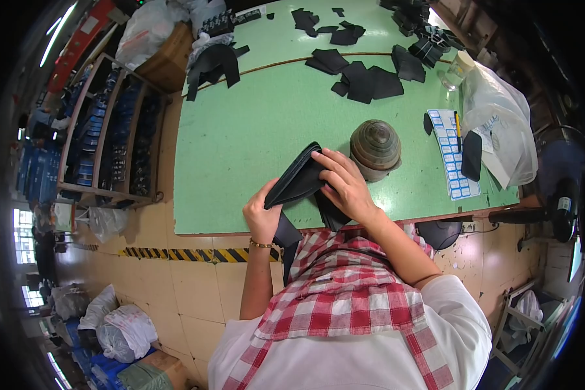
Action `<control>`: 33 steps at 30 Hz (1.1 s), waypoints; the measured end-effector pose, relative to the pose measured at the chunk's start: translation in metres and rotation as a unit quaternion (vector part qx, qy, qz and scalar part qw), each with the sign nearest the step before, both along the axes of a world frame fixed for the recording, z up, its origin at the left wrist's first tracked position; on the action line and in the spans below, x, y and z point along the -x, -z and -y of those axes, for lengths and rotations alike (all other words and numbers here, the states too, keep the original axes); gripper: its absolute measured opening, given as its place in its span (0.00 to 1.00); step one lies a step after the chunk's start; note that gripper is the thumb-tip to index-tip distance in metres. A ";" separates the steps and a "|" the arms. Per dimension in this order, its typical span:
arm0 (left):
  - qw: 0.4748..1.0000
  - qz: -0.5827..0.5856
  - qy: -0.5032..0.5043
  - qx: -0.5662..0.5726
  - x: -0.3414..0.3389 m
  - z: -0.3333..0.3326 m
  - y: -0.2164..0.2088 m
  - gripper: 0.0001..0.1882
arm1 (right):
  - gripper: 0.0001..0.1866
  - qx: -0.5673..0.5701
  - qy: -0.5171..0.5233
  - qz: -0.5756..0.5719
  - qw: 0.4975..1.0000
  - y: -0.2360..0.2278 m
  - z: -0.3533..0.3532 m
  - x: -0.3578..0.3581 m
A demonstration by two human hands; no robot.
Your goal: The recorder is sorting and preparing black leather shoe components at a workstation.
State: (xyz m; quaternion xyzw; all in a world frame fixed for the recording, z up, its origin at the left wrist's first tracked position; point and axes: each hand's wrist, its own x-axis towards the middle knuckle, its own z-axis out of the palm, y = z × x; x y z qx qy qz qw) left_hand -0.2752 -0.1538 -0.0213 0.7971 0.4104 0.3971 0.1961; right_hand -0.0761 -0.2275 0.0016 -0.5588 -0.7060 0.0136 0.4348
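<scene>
Both hands hold a black folded piece (295,181) of leather-like material above the near edge of the green table (240,143). It has a curved, layered edge, and its exact kind cannot be made out. My left hand (261,213) is closed around its lower left end. My right hand (346,184) grips the other end, fingers laid over the upper edge and the thumb hidden. Black flaps (331,212) hang below it toward my checked apron. Just right of my right hand stands a ribbed, dome-topped brown-grey block (376,148).
Flat black cut pieces (368,83) lie across the far table, with a curved black piece (220,67) at far left. At right are a blue-and-white label sheet (447,149), a dark phone (472,156), a clear jar (457,70) and a plastic bag (497,123). A loaded rack (110,130) stands left.
</scene>
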 end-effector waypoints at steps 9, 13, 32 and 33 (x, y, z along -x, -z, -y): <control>1.000 0.000 0.004 -0.014 -0.001 -0.001 0.003 0.20 | 0.13 0.001 -0.036 0.031 0.999 0.000 0.001 0.000; 1.000 0.006 0.003 -0.003 0.000 -0.001 0.002 0.20 | 0.13 -0.020 -0.032 0.022 0.999 0.005 0.002 0.002; 1.000 0.004 0.008 0.002 0.000 0.001 0.005 0.26 | 0.36 0.014 -0.005 0.015 1.000 0.003 0.003 0.010; 1.000 -0.002 0.009 0.000 0.000 0.001 0.005 0.26 | 0.37 0.020 -0.010 0.005 1.000 0.001 0.002 0.009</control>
